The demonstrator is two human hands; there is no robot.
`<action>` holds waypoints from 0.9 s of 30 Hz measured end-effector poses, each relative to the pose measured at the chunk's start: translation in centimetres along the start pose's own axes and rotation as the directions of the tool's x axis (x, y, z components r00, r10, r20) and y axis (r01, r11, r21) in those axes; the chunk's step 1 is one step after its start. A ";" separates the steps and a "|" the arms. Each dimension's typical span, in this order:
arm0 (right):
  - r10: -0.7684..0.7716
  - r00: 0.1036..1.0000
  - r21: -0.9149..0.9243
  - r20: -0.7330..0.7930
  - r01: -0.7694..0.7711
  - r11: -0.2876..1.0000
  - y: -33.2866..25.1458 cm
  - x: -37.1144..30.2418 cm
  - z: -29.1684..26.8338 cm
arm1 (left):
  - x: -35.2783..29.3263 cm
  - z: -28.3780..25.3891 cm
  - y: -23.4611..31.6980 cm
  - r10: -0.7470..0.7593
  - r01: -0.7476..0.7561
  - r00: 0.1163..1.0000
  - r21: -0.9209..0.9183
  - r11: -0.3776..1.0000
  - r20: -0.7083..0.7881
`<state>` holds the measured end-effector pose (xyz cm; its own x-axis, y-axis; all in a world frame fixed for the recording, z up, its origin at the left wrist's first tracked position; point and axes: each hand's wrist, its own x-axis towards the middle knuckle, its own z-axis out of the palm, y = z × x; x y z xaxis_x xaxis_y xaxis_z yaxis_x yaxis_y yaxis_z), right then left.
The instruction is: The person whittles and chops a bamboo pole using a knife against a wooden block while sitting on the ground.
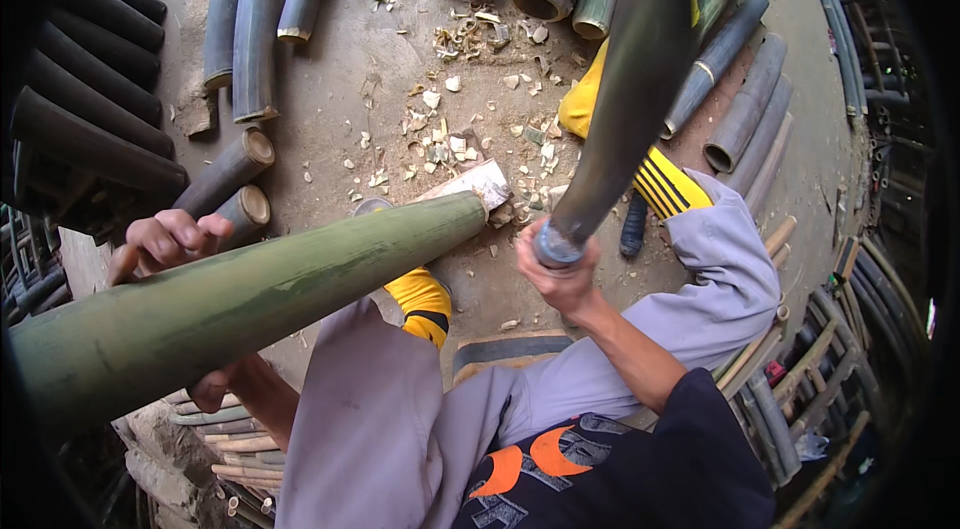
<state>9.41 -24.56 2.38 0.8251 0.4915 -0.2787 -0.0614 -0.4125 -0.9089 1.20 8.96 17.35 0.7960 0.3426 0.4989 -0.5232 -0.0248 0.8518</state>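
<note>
Bamboo pole point(250, 314) (thick, green) is being held aslant at the left, its narrower end over the wooden block point(487, 179). A roll could be caused by its round wall being steadied by one hand alone. Dark blade point(630, 89) is being held raised, crossing the yellow-socked right leg point(672, 187) in view; by a glancing stroke, that leg could be cut. Pole is being clasped by the left hand point(170, 237), fingers on the far side, thumb on the near; handle point(556, 249) is being wrapped closely by the right hand point(560, 279). Ground point(320, 99) is being littered by pale chips point(431, 100); by any lodged beneath, the block could be tipped.

Pole's near end is being cut off by the left rim. Blade's tip is being lost to blur. Left palm is being hidden; pole-to-block contact cannot be told.
</note>
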 end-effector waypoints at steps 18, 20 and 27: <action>-0.476 0.859 -0.282 -0.189 0.417 0.864 -2.4 0.8 1.4 | -0.8 3.9 0.2 -0.007 0.133 0.842 0.196 0.972 -0.540; 0.203 0.976 -0.395 0.076 -0.158 0.905 -1.4 1.7 1.9 | -0.7 4.3 0.4 -0.005 0.122 0.856 0.193 0.974 -0.516; -0.117 0.993 -0.053 -0.030 0.116 0.992 -3.2 -0.2 -0.3 | -0.3 4.7 0.2 -0.013 0.085 0.900 0.146 0.986 -0.436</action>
<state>9.65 -23.58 5.45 0.8430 0.5133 -0.1608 0.0641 -0.3926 -0.9175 2.30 4.46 18.17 0.5900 0.7184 0.3685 -0.4041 -0.1324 0.9051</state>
